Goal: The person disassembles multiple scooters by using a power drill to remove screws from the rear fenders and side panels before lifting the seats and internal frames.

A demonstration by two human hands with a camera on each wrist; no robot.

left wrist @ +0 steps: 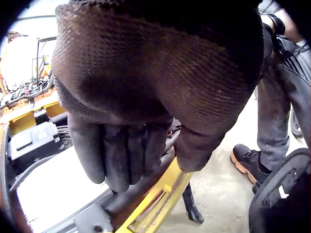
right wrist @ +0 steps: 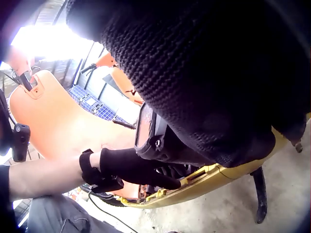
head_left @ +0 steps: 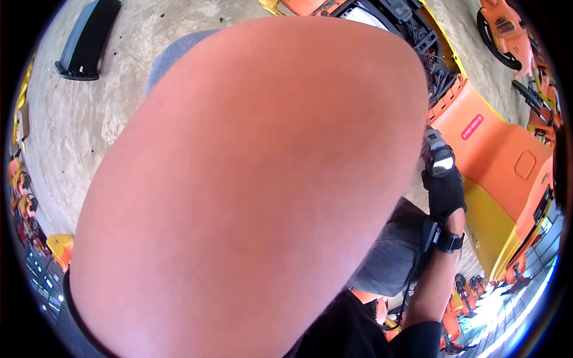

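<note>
In the head view my right hand, in a black glove, grips a grey-and-black handheld tool with a shiny flat face. In the right wrist view, that glove fills the upper right and the black tool shows beneath it. My left hand, also gloved, reaches to the yellow rim of an orange vehicle body. From the left wrist, fingers hang straight down over the inner side and the thumb comes to the yellow rim. A large blurred bare arm hides my left hand in the head view.
Wiring fills the open body beside the orange panel. A black box and a white surface sit inside it. A long black part lies on the concrete floor. More orange vehicles stand around.
</note>
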